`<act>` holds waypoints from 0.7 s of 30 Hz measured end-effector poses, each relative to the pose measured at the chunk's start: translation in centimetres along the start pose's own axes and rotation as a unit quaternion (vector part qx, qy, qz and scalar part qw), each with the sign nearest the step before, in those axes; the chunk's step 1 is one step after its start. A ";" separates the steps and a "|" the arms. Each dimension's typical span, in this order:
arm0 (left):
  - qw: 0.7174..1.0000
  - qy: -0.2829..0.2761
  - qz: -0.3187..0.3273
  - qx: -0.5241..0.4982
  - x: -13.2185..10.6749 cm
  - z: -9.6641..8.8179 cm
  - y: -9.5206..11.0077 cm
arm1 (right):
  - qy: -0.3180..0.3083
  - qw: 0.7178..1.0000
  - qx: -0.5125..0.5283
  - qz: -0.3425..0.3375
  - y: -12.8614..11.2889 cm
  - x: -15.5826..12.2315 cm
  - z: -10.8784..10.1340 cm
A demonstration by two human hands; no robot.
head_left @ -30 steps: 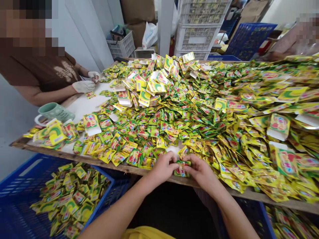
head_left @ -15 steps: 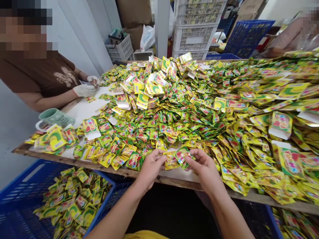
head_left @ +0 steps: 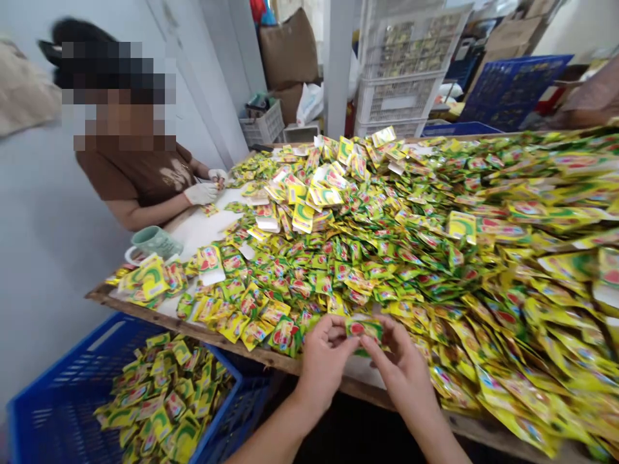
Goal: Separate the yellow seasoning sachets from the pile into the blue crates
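Packet (head_left: 363, 330) in left hand (head_left: 325, 357) and right hand (head_left: 403, 367), above near edge of table (head_left: 217, 339)

Left hand: grasping left end of packet, thumb in front, fingers curled behind. Right hand: grasping right part of same packet, thumb pressed to front, close beside left thumb; other fingers partly hidden behind. Packet: green and yellow with red print, long side crosswise; single or stacked, cannot tell.

Blue crate (head_left: 48, 403): slatted, below table level, lower left. Contents: loose packets (head_left: 164, 393), yellow and green, heaped toward right side.

Table: wooden rim, white top, largely covered. On it, pile (head_left: 333, 270) of small packets, spread across nearly full width; greener in middle, yellower toward near right, blurred at right margin.

Cartons (head_left: 153, 278): yellow, small group at left corner. Just behind, mug (head_left: 157, 241): pale green, white handle to left. Second group of cartons, larger, atop pile toward far side, some with white flaps.

Co-worker (head_left: 145, 183): at left side of table, brown top, gloves (head_left: 202, 193) white, both together over tabletop, with small item too small to identify.

Behind table: white crates (head_left: 399, 100), stacked; to their left, grey post (head_left: 337, 71), then white bag (head_left: 309, 103) and small grey-white basket (head_left: 265, 124). To their right, blue panel-like crate (head_left: 515, 90), leaning. Far right: arm (head_left: 592, 96) of another person, blurred.
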State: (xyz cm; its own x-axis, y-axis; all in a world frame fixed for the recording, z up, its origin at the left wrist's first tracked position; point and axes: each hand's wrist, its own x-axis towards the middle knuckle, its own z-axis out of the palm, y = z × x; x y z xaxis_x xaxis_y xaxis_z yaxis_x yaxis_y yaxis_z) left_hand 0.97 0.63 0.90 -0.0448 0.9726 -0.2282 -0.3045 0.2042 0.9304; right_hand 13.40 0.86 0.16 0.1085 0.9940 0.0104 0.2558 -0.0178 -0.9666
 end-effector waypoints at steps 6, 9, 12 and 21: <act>0.942 0.016 0.179 0.283 4.3 -3.0 4.7 | -0.019 0.999 -0.044 -0.005 1.4 0.2 -2.0; 0.801 0.118 0.374 0.452 9.9 -5.9 9.6 | -0.006 0.992 -0.111 -0.057 2.4 -0.6 -2.8; 0.713 0.118 0.422 0.547 16.3 -8.3 13.5 | 0.000 0.984 -0.141 -0.112 3.2 -1.4 -2.6; 0.869 -0.019 0.341 0.359 11.7 -4.8 14.2 | 0.076 0.997 -0.007 0.012 1.9 -1.4 -3.1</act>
State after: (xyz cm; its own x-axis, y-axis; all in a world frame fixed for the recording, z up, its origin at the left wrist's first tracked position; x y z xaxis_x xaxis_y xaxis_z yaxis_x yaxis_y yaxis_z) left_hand -8.47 14.37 10.05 0.0531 0.8951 0.4427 0.4523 -0.4168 0.7885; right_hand 16.68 -0.87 -0.89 0.2595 0.9653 0.0276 0.2652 -0.0438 -0.9632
